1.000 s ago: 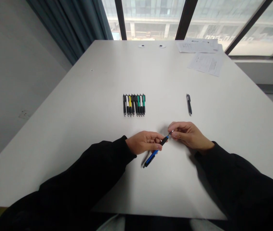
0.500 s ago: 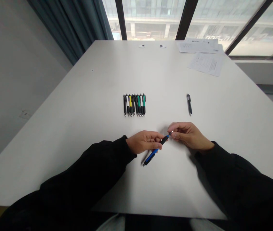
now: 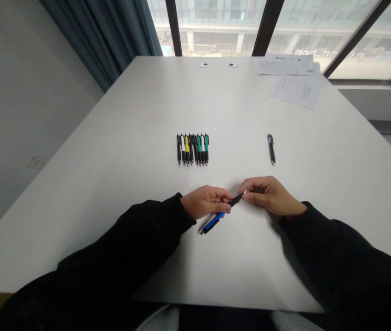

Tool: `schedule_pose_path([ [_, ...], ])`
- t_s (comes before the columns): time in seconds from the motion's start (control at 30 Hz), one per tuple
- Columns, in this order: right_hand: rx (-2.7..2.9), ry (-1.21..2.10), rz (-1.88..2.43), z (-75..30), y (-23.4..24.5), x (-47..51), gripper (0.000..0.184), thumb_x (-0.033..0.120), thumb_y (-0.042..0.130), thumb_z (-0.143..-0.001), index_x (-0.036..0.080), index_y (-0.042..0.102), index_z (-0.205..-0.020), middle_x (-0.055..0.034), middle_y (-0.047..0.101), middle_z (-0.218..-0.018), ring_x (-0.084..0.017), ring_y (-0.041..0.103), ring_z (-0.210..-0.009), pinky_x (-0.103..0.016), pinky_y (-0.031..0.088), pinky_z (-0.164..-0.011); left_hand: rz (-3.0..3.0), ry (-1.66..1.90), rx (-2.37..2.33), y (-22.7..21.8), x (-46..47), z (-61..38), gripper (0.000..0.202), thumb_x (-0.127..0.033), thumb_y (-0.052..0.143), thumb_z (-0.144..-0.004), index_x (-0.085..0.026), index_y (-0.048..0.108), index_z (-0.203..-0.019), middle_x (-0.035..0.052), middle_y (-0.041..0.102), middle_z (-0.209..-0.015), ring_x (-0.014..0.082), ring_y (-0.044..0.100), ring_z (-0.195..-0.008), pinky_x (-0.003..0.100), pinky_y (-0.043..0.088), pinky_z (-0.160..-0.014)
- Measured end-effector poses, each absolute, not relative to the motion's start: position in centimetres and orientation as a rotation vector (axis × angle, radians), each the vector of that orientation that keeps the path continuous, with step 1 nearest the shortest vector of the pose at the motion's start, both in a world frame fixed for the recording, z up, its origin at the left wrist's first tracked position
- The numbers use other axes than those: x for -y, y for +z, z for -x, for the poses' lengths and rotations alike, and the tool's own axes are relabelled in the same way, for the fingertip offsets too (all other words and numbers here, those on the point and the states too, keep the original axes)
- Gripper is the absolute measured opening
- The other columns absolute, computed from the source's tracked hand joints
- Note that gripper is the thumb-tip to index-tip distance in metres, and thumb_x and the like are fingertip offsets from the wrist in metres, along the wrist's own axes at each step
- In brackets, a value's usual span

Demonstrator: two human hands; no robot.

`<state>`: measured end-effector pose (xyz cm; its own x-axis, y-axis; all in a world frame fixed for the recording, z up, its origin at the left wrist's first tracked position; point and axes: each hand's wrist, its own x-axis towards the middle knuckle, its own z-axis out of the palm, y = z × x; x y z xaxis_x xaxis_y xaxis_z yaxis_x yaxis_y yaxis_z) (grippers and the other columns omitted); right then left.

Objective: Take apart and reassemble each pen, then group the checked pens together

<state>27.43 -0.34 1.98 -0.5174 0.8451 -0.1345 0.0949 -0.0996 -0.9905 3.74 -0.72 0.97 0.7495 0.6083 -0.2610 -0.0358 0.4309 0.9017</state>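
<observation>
My left hand (image 3: 205, 201) is closed round the barrel of a blue pen (image 3: 214, 221) with a black grip, held just above the white table (image 3: 112, 151). My right hand (image 3: 268, 195) pinches the metal tip end of the same pen between thumb and fingers. The pen's back end points down and to the left, toward me. Both arms wear black sleeves.
A neat row of several pens (image 3: 192, 149) in black, white, yellow and green lies beyond my hands. A single black pen (image 3: 271, 148) lies apart at the right. Printed papers (image 3: 296, 88) rest at the far right corner by the window. A dark curtain (image 3: 112, 32) hangs far left.
The blue pen has tilted flatter and shifted a little left in my hands. My right hand's fingers have closed in slightly on the tip. The pens on the table have not moved.
</observation>
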Motion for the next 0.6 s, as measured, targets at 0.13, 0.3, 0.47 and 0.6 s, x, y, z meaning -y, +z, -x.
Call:
schedule_pose_path([
  [0.13,1.719,1.629,1.026,-27.1,2.7,0.4,0.029,0.043,0.073,-0.081,0.014,0.066,-0.077,0.0024,0.05,-0.061,-0.009,0.038,-0.055,-0.024,0.03,-0.051,-1.062,0.417,-0.617,1.1,0.7,-3.8,0.042,-0.036,0.082,-0.072,-0.009,0.069,-0.102,0.005,0.066,-0.079,0.0115,0.058,-0.068,0.024,0.045,-0.064],
  [0.3,1.99,1.384,1.044,-26.5,3.1,0.5,0.047,0.05,0.064,-0.087,0.016,0.052,-0.058,0.0038,0.042,-0.055,-0.009,0.034,-0.053,-0.025,0.028,-0.05,-1.114,0.375,-0.598,1.4,0.6,-3.8,0.039,-0.037,0.08,-0.074,-0.01,0.068,-0.099,0.0042,0.065,-0.077,0.012,0.058,-0.069,0.025,0.045,-0.065],
  [0.47,1.99,1.406,1.043,-26.6,2.7,0.6,0.056,0.059,0.041,-0.096,0.016,0.059,-0.065,0.0005,0.049,-0.057,-0.011,0.041,-0.051,-0.026,0.031,-0.05,-1.119,0.366,-0.592,1.5,0.4,-3.8,0.041,-0.037,0.078,-0.077,-0.01,0.068,-0.106,0.0044,0.064,-0.079,0.0111,0.057,-0.068,0.024,0.046,-0.065],
  [0.6,1.68,1.636,0.951,-27.0,2.5,0.7,0.039,0.054,0.061,-0.088,0.018,0.062,-0.101,-0.0007,0.056,-0.073,-0.012,0.045,-0.059,-0.025,0.033,-0.053,-1.09,0.411,-0.595,1.0,0.5,-3.8,0.041,-0.037,0.078,-0.077,-0.01,0.068,-0.105,0.0049,0.065,-0.079,0.0114,0.058,-0.068,0.025,0.048,-0.066],
])
